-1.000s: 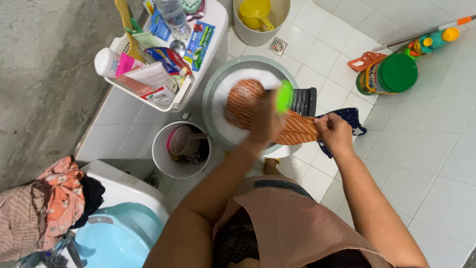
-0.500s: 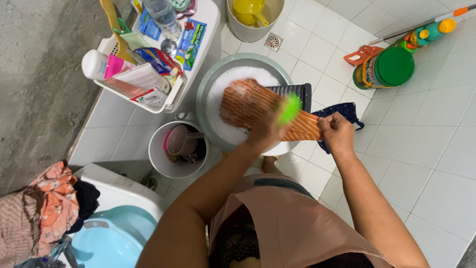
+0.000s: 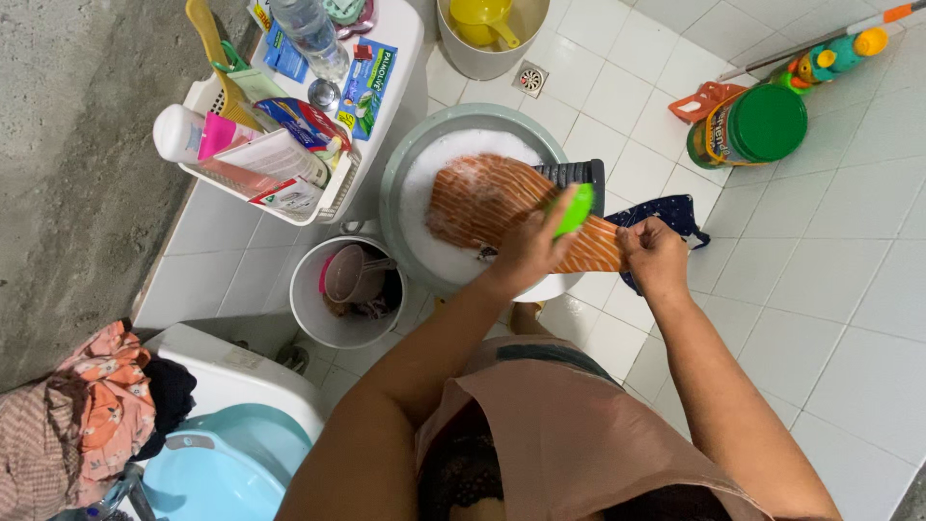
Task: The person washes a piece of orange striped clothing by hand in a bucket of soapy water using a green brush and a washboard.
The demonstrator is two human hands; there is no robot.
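An orange striped cloth (image 3: pixel 487 201) lies stretched over a dark ribbed washboard (image 3: pixel 576 174) that leans into a grey basin (image 3: pixel 413 154) full of white suds. My left hand (image 3: pixel 527 253) grips a bright green scrub brush (image 3: pixel 573 209) and presses it on the cloth near the board's lower end. My right hand (image 3: pixel 654 256) pinches the cloth's near edge and holds it taut. A dark blue dotted garment (image 3: pixel 675 212) lies on the tiles just beyond my right hand.
A white bucket (image 3: pixel 313 314) with a pink scoop stands left of the basin. A white basket (image 3: pixel 333 193) of bottles and packets sits at the upper left. A green-lidded jar (image 3: pixel 757 125), a floor drain (image 3: pixel 531 79), a bucket with a yellow scoop (image 3: pixel 482 24) and a light blue tub (image 3: pixel 217 468) are also around.
My left hand has slid the green brush down the cloth toward me, then a little back up and right. My right hand has stayed holding the cloth's edge.
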